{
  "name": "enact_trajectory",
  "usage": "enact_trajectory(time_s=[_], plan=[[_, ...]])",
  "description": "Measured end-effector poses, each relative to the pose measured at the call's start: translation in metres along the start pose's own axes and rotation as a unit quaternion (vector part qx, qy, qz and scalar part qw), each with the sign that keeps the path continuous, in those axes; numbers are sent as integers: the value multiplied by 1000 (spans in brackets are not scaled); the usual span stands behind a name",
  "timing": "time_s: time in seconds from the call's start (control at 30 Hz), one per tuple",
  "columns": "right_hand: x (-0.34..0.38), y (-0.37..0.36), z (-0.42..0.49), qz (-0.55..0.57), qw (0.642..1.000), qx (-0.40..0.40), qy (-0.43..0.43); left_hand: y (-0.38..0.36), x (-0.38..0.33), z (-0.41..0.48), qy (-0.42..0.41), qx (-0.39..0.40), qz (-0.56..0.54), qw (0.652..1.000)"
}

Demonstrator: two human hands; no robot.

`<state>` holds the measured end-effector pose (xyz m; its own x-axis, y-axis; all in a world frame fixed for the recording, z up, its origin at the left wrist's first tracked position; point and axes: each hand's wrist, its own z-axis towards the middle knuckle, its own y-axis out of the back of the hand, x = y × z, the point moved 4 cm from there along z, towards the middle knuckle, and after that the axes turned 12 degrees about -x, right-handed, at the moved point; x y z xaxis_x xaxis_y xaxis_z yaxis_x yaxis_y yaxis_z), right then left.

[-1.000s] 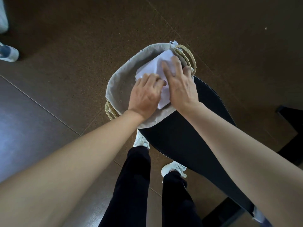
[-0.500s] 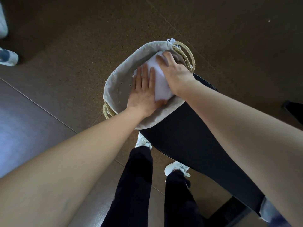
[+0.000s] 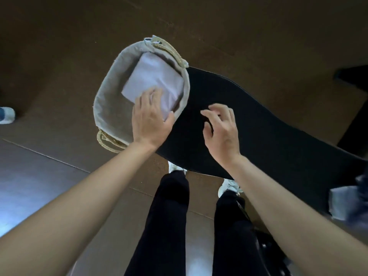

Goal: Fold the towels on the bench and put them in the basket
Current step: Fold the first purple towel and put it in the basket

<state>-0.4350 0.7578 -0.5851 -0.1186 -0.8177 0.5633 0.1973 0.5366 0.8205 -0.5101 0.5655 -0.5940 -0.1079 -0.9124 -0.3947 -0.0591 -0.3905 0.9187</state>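
A folded white towel (image 3: 153,78) lies flat inside the cloth-lined woven basket (image 3: 111,100), which stands on the left end of the black bench (image 3: 258,124). My left hand (image 3: 149,118) hovers over the towel's near corner with fingers straight, at or just above the cloth. My right hand (image 3: 221,128) is above the bare bench to the right of the basket, fingers loosely spread and holding nothing. Another pale towel (image 3: 346,202) shows blurred at the right edge.
The basket has rope handles (image 3: 171,50) at its far and near ends. My legs and white shoes (image 3: 229,186) stand in front of the bench. Brown floor surrounds it; another person's shoe (image 3: 6,114) is at the far left.
Both hands pressed the towel down into the basket, then drew back. My right hand has left the basket and moved right over the bench; my left has slid toward the near corner.
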Motion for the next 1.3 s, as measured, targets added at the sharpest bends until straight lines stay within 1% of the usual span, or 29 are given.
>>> enact_trajectory(time_s=[0.03,0.07,0.1,0.13,0.2,0.27,0.37,0.47,0.57,0.67,0.73,0.83,0.9,0.97,1.07,1.17,1.23,1.27,1.3], plan=[[-16,10,-25,-1,999,4,-46,2,-16,-11,-30,-22,-25,999],[-31,20,-49,-2,996,15,-89,1,-32,-23,-55,-24,-51,997],[-46,29,-73,0,992,31,-126,-2,-48,-36,-74,-9,-76,994],[-59,39,-96,7,986,46,-158,-8,-63,-49,-83,20,-99,991],[-81,57,-135,22,975,66,-212,-25,-88,-76,-89,103,-121,983],[-106,78,-165,31,961,67,-266,-46,-113,-102,-87,197,-111,970],[-147,111,-199,32,937,37,-346,-72,-159,-135,-103,290,-91,947],[-192,148,-226,34,908,-20,-417,-95,-214,-162,-127,340,-84,928],[-242,189,-247,8,891,-62,-449,-116,-273,-187,-117,368,-90,918],[-300,234,-270,-48,873,-110,-472,-139,-332,-216,-81,394,-101,910],[-342,260,-288,-86,845,-135,-511,-156,-373,-236,-68,406,-109,905],[-400,293,-312,-162,801,-150,-556,-191,-429,-264,-63,425,-131,893],[-432,308,-321,-167,784,-156,-578,-217,-462,-280,-64,438,-142,886],[-457,312,-326,-124,791,-137,-583,-241,-493,-291,-75,441,-149,882],[-477,313,-329,-83,819,-111,-556,-270,-536,-302,-108,433,-148,883],[-484,316,-332,-65,826,-112,-548,-290,-570,-309,-163,436,-135,875],[-486,316,-337,-46,814,-129,-565,-300,-583,-315,-203,449,-106,864],[-483,317,-339,-31,800,-145,-581,-303,-586,-316,-208,455,-97,861],[-478,322,-338,-10,785,-164,-597,-304,-587,-315,-197,460,-97,860]])
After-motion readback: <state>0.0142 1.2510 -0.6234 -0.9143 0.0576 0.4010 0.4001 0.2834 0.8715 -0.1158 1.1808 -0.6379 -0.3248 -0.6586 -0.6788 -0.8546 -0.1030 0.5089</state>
